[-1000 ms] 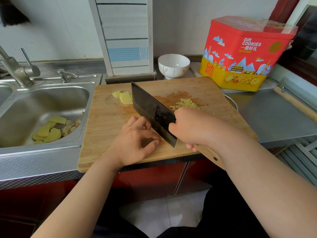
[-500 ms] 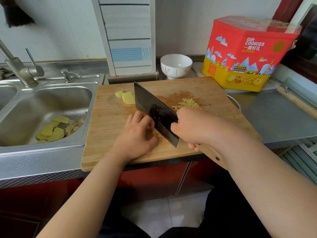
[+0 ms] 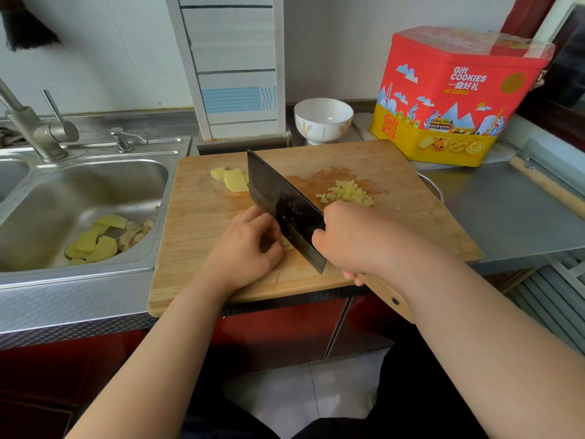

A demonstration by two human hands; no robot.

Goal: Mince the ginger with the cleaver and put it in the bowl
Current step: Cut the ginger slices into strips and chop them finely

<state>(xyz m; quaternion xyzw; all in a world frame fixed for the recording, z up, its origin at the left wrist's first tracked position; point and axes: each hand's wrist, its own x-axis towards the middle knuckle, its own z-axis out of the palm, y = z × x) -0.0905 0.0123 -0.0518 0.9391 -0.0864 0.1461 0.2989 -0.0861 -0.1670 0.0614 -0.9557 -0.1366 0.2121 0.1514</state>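
Observation:
A dark cleaver [image 3: 281, 204] stands edge-down on the wooden cutting board [image 3: 411, 217], and my right hand [image 3: 351, 239] grips its wooden handle. My left hand [image 3: 243, 248] is curled against the blade's left side, pressing down a piece of ginger that is almost entirely hidden under the fingers. A small pile of minced ginger [image 3: 346, 193] lies to the right of the blade. Two or three pale ginger slices [image 3: 232, 179] lie at the board's far left. A white bowl [image 3: 323, 120] stands empty behind the board.
A steel sink [image 3: 47, 191] on the left holds ginger peelings and slices [image 3: 98, 239], with a tap [image 3: 31, 128] behind it. A red and yellow cookie tin [image 3: 456, 96] stands at the back right. A steel counter [image 3: 506, 217] extends to the right.
My left hand has slid closer to the blade and its fingers have curled tighter over the ginger. The cleaver has stayed in nearly the same place on the board.

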